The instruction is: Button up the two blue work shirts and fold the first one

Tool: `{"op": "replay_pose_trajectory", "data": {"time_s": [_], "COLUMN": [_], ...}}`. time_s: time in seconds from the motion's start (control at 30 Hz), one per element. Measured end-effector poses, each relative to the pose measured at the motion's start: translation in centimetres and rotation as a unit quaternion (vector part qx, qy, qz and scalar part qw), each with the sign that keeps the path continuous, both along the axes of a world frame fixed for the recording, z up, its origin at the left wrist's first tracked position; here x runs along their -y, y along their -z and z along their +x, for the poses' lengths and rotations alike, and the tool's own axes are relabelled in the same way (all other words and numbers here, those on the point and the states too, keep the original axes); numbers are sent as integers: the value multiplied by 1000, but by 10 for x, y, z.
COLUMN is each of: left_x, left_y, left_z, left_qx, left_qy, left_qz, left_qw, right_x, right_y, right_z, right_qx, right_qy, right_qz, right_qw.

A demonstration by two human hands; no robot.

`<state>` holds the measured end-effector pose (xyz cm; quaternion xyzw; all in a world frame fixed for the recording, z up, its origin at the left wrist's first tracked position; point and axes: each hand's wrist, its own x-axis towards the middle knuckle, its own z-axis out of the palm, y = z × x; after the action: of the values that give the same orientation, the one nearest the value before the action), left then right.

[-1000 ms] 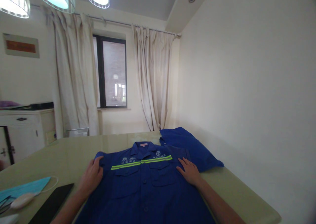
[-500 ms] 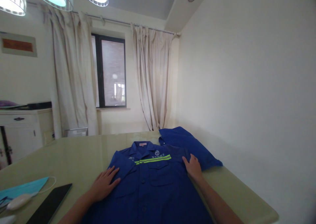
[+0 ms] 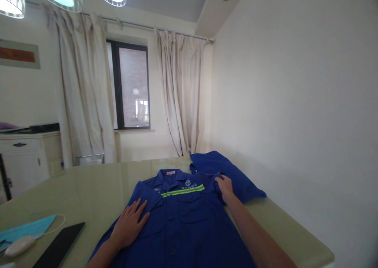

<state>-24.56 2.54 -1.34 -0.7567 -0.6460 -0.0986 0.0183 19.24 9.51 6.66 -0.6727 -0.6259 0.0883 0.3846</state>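
A blue work shirt lies front side up on the table, its collar pointing away from me. A yellow-green reflective stripe crosses its chest, with a white gear logo above. One sleeve is folded inward over the left side of the front. My left hand rests flat on that side, fingers spread. At the shirt's right shoulder, my right hand has its fingers closed on the sleeve cloth; the fingertips are partly hidden.
Another blue garment lies behind the shirt at the right, beside the wall. On the pale green table, a light-blue face mask, a white computer mouse and a black flat device sit at the left.
My right hand has moved slightly left and away from me, drawing the sleeve inward. My left hand has slid a little right across the shirt. The view has shifted slightly.
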Motion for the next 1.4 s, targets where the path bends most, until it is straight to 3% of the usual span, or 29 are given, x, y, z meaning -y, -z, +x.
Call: {"op": "replay_pose_trajectory", "data": {"time_s": [0.17, 0.27, 0.37, 0.5, 0.57, 0.63, 0.8, 1.03, 1.13, 1.23, 1.4], "left_x": [-1, 0, 0, 0, 0, 0, 1, 7, 15, 24, 28], "left_y": [2, 1, -1, -1, -1, -2, -3, -7, -12, -24, -61], "left_z": [-1, -1, 1, 2, 2, 3, 4, 7, 8, 11, 39], "left_qx": [-14, -18, -9, 13, 18, 20, 13, -17, -18, -24, -2], "left_qy": [0, 3, 8, -9, -11, -12, -15, -21, -28, -39, -49], "left_qz": [6, 0, 1, 5, 1, -6, -14, -66, -98, -107, -133], "left_qw": [1000, 1000, 1000, 1000, 1000, 1000, 1000, 997, 995, 993, 990], "right_x": [16, 27, 34, 34, 29, 25, 19, 26, 28, 32, 49], "right_y": [-32, -39, -22, 25, 38, 39, 21, 47, 45, 34, 31], "right_z": [-52, -70, -75, -72, -71, -74, -82, -76, -75, -75, -83], "right_qx": [2, 35, 127, 223, 228, 229, 228, 239, 258, 278, 284], "right_qy": [-129, -188, -206, -200, -179, -166, -128, -106, -136, -185, -212], "right_qz": [49, 70, 59, -73, -117, -117, -45, -55, -54, -37, 7], "right_qw": [990, 979, 968, 951, 950, 952, 964, 964, 955, 942, 935]}}
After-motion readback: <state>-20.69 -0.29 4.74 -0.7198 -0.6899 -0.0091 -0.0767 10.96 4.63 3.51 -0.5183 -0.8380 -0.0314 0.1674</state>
